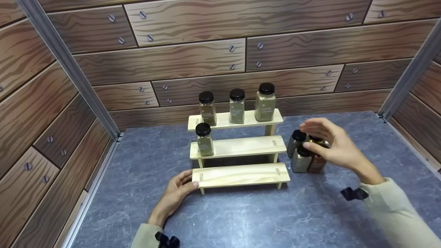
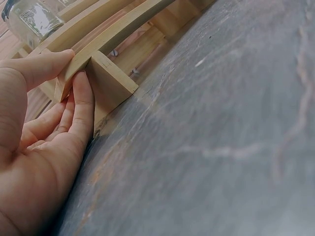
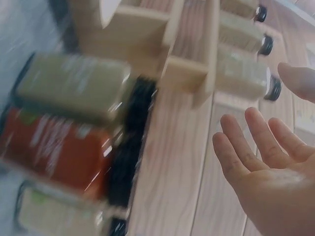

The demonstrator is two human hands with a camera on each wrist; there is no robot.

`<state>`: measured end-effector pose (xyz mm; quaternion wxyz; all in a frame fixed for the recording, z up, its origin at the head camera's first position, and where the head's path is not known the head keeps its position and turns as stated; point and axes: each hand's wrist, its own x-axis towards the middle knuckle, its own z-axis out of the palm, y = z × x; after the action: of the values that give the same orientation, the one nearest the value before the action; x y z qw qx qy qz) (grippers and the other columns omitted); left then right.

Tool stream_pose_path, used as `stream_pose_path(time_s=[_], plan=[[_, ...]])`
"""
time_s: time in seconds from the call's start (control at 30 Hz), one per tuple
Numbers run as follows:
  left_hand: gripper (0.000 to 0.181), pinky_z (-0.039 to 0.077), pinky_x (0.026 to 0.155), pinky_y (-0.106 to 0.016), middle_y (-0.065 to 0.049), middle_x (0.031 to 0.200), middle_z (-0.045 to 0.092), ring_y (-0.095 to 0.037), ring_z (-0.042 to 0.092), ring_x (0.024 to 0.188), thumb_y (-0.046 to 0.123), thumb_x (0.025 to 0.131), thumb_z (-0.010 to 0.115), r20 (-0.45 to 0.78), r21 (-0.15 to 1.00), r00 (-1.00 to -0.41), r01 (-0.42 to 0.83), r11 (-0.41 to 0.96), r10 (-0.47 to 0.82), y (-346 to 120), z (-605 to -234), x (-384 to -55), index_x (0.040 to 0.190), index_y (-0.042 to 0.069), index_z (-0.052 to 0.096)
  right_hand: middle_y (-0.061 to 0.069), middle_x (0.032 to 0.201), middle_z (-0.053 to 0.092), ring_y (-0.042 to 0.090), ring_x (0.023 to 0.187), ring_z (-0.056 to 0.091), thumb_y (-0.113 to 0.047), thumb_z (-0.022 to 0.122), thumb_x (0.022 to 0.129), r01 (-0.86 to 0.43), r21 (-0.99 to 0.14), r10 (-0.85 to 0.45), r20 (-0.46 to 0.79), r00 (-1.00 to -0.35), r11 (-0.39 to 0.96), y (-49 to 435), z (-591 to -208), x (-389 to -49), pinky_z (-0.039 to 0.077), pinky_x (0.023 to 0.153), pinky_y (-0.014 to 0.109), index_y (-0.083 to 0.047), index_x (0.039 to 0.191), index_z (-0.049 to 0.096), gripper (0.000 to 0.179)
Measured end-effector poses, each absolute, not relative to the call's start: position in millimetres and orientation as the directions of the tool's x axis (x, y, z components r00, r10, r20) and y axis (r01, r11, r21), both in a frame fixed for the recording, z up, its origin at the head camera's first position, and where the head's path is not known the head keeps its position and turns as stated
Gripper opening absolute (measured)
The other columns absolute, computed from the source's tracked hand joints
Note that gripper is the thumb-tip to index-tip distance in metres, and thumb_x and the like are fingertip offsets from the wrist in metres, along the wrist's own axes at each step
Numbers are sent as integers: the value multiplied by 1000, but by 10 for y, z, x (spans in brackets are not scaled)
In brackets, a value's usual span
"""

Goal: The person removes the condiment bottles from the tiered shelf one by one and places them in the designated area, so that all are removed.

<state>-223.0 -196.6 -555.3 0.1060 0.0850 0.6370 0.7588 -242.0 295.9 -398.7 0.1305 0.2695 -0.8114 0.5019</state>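
Observation:
A three-tier wooden spice rack (image 1: 241,174) stands on the table. My left hand (image 1: 176,190) pinches the left end of its lowest shelf, thumb on top and fingers beneath, as the left wrist view shows. My right hand (image 1: 336,146) hovers with fingers spread over a cluster of spice jars right of the rack, holding nothing. In that cluster are a pale jar (image 1: 300,164) and a red-brown jar (image 1: 317,165), partly hidden by the hand. Three black-capped jars, one of them a greenish jar (image 1: 266,105), stand on the top shelf. One more jar (image 1: 205,144) sits at the middle shelf's left end.
The grey marbled tabletop (image 1: 220,220) spreads around the rack. Behind it rises a wood-plank patterned wall (image 1: 200,62), with similar panels at both sides. Metal posts (image 1: 79,75) frame the corners.

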Motion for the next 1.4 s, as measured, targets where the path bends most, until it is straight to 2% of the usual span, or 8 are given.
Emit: stream_pose_path(time_s=[0.17,0.3,0.5,0.77,0.97,1.1,1.2,1.4], plan=[[69,58,106,-30,-28,147,56,-20,66,120,2,98,70,-3,984,-961,-52,-172,278,-1959,-5553,-2241,156,-16,36,6,137,67,16,128,66,3,80,92,-574,-739,-362,458,-812,352,2732,-3907,-2454,51,111,19,-1,144,57,57],[69,58,106,-30,-30,147,55,-20,66,120,2,98,71,6,984,-961,-43,-171,275,-1959,-5557,-2243,155,-17,36,12,140,65,20,130,65,0,81,92,-573,-746,-402,436,-805,339,2546,-3869,-2494,50,112,21,1,146,55,59],[69,58,107,-30,-31,147,55,-20,65,121,2,98,70,18,985,-960,-30,-168,279,-1965,-5564,-2240,154,-18,35,11,139,67,27,129,65,2,82,89,-576,-762,-439,428,-790,295,2267,-3832,-2544,51,115,26,3,144,55,61],[68,58,107,-32,-29,146,56,-21,65,121,1,98,71,5,986,-963,-41,-163,270,-1971,-5569,-2239,154,-17,37,13,138,67,27,125,66,2,82,88,-599,-761,-485,438,-757,248,1934,-3808,-2609,54,114,38,5,143,54,62],[68,57,108,-31,-32,148,54,-22,65,123,2,99,70,12,987,-961,-33,-159,277,-1962,-5559,-2240,154,-17,36,12,139,67,28,127,66,0,83,88,-585,-777,-505,417,-756,234,1722,-3776,-2645,54,114,43,1,143,56,61],[68,57,108,-31,-33,150,52,-22,64,124,4,99,71,13,988,-959,-31,-153,282,-1959,-5558,-2243,155,-16,36,18,140,65,32,128,65,1,83,88,-575,-790,-511,412,-754,211,1595,-3783,-2686,54,115,49,-1,142,57,60],[68,58,107,-31,-33,150,53,-22,65,123,3,99,71,9,987,-961,-35,-155,275,-1959,-5560,-2245,155,-15,38,22,141,63,33,129,65,2,82,88,-568,-800,-511,412,-755,194,1496,-3802,-2717,54,114,50,0,142,57,60],[68,58,108,-32,-32,149,54,-21,65,123,3,98,71,3,987,-963,-40,-153,271,-1968,-5570,-2239,154,-16,38,21,142,63,35,128,65,-3,84,88,-579,-793,-529,414,-741,189,1279,-3899,-2784,54,114,48,3,143,55,62]])
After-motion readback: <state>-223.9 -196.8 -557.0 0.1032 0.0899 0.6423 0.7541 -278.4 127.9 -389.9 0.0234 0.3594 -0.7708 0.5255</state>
